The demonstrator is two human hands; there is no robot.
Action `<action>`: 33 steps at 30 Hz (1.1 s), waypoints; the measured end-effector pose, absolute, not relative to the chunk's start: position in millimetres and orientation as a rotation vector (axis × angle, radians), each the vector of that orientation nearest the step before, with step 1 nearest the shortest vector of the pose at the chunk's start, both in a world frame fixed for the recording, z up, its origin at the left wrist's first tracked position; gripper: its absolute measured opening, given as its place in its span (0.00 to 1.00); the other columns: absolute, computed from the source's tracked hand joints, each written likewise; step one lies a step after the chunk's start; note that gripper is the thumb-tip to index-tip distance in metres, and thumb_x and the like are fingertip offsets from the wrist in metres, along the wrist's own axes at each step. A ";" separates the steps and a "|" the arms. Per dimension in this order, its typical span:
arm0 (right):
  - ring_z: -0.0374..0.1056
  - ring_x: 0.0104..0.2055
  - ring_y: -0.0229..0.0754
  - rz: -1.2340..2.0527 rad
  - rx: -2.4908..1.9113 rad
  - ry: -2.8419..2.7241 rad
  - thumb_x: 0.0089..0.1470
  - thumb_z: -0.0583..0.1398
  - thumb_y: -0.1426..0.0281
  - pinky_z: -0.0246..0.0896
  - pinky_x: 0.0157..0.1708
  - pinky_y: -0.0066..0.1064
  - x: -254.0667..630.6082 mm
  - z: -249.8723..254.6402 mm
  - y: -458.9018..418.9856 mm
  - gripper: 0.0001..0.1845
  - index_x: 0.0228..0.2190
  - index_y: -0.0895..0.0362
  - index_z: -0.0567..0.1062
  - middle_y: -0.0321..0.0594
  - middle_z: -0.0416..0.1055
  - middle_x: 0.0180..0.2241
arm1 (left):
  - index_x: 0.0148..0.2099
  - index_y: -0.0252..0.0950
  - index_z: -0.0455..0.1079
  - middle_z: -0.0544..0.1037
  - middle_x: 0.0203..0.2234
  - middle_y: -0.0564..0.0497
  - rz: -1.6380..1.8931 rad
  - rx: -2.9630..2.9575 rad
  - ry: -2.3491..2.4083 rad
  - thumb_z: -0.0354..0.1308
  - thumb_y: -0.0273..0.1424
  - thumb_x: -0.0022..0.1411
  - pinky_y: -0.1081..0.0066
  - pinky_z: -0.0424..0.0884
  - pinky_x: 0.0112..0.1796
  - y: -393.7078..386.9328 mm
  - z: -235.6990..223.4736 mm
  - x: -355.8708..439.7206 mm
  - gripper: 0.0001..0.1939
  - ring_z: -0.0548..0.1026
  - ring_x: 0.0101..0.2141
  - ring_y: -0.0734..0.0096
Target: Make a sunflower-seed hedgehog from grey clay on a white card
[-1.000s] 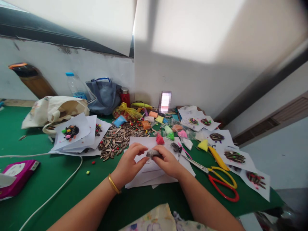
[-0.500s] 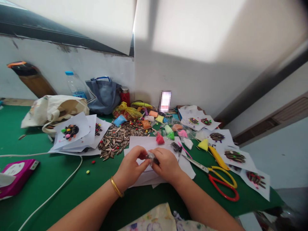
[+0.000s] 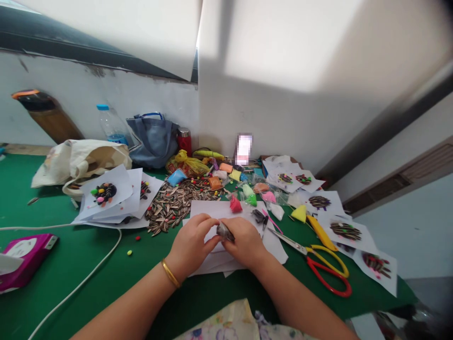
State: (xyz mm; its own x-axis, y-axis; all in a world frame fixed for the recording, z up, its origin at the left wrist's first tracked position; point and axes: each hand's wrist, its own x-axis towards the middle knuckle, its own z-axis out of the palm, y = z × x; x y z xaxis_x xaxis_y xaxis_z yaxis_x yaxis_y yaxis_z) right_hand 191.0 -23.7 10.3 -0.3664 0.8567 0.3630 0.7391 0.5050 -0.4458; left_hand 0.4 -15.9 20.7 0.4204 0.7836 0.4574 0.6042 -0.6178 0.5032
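Observation:
My left hand (image 3: 194,243) and my right hand (image 3: 245,242) meet over a stack of white paper sheets (image 3: 274,245) on the green table (image 3: 106,274). Both pinch one small grey-black packet (image 3: 224,231) held between their fingertips, a little above the paper. A gold bangle (image 3: 169,274) circles my left wrist. Behind the hands lies a heap of striped sunflower seeds (image 3: 170,208). Small bags of coloured clay (image 3: 235,204) are scattered past the paper.
Red and yellow scissors (image 3: 323,269) lie to the right, near paper sheets with seed pictures (image 3: 345,231). More such sheets (image 3: 106,196) lie left, with a cloth bag (image 3: 78,160), a blue bag (image 3: 152,139), a bottle (image 3: 109,125), a white cable (image 3: 88,274) and a pink box (image 3: 24,257).
Both hands have come slightly lower and nearer to me, keeping hold of the small dark packet and turning it between the fingertips. Nothing else on the table has moved.

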 end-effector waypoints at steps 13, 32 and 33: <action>0.66 0.40 0.46 0.297 -1.249 -2.240 0.56 0.56 0.76 0.58 0.42 0.37 189.4 11.1 -26.3 0.10 0.38 0.56 0.76 0.43 0.74 0.37 | 0.45 0.39 0.68 0.73 0.40 0.47 0.982 2.444 1.171 0.60 0.33 0.61 0.62 0.69 0.44 -19.2 23.8 3.4 0.10 0.72 0.41 0.62; 0.64 0.39 0.41 0.787 -1.085 -1.973 0.62 0.56 0.63 0.59 0.40 0.33 202.2 7.4 -14.8 0.10 0.37 0.55 0.73 0.39 0.69 0.35 | 0.47 0.40 0.66 0.74 0.42 0.49 0.930 2.451 1.012 0.59 0.26 0.61 0.63 0.69 0.47 -6.7 24.9 -4.8 0.12 0.72 0.45 0.64; 0.64 0.38 0.41 0.788 -1.091 -1.978 0.63 0.56 0.63 0.59 0.40 0.33 201.6 6.9 -15.0 0.10 0.37 0.55 0.73 0.39 0.69 0.35 | 0.48 0.39 0.65 0.74 0.42 0.49 0.922 2.468 1.021 0.60 0.26 0.61 0.63 0.69 0.47 -6.9 24.6 -4.3 0.12 0.72 0.44 0.64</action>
